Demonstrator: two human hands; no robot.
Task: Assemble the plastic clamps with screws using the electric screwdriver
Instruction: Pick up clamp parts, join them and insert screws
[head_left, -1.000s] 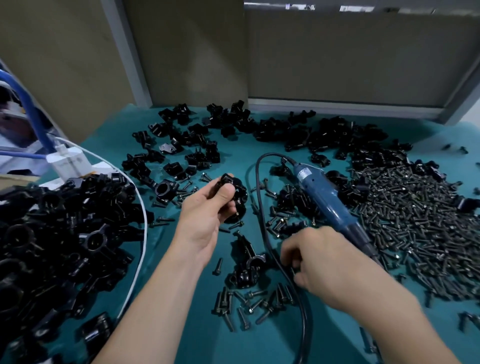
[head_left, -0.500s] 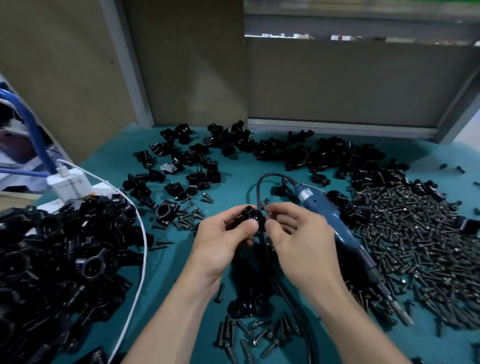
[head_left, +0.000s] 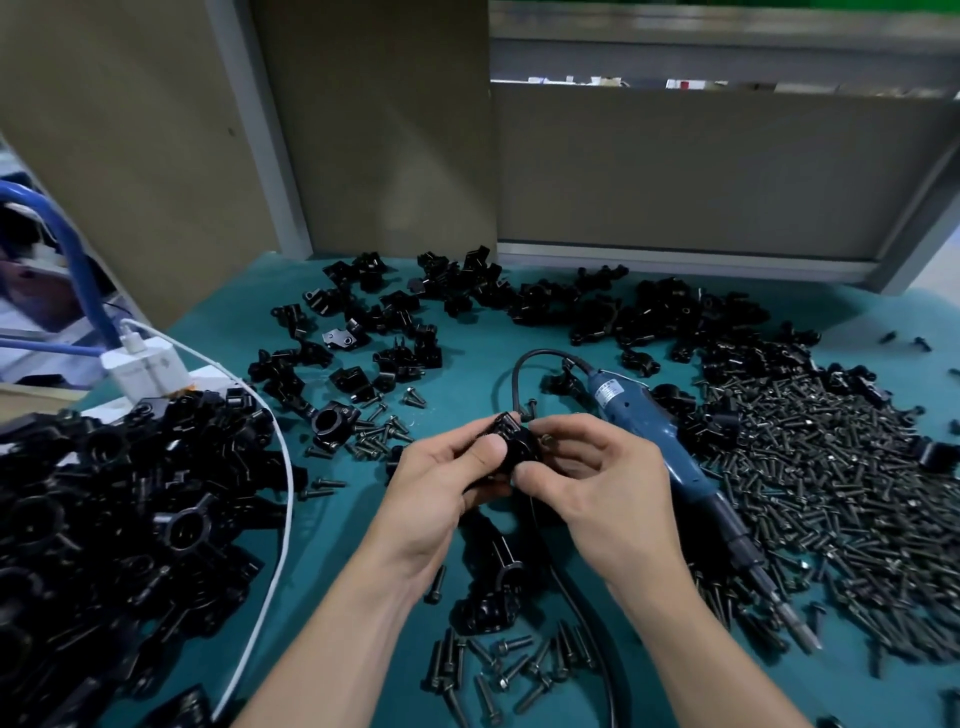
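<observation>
1. Gripping a small black plastic clamp (head_left: 511, 449) with the left hand (head_left: 441, 483), thumb across its near face and fingers curling behind it, above the middle of the teal table mat (head_left: 467, 374).
2. Pinching a short dark metal screw (head_left: 545, 440) in the curled fingertips of the right hand (head_left: 597, 483), pressing it to the clamp's right side, the thumb touching the clamp from below; too small to tell whether entering a hole.
3. Not touching the long blue electric screwdriver (head_left: 660, 447), lying flat on the mat just beside the right hand, bit pointing to the near right, black cord (head_left: 514, 374) looping out of its far end and running back under the hands.
4. Working beside a broad pile of loose dark screws (head_left: 841, 493) covering the right of the mat and touching the screwdriver.
5. Working beside a high heap of black plastic clamps (head_left: 104, 519) on the left, a thin white cable (head_left: 290, 483) curving along its right edge from a white charger block (head_left: 145, 364).
6. Facing a scatter of black clamp parts (head_left: 467, 306) along the far side of the mat.
7. Holding both wrists over a small cluster of dark screws (head_left: 493, 670) near the front edge, a further black clamp body (head_left: 498, 587) lying just beyond them.
</observation>
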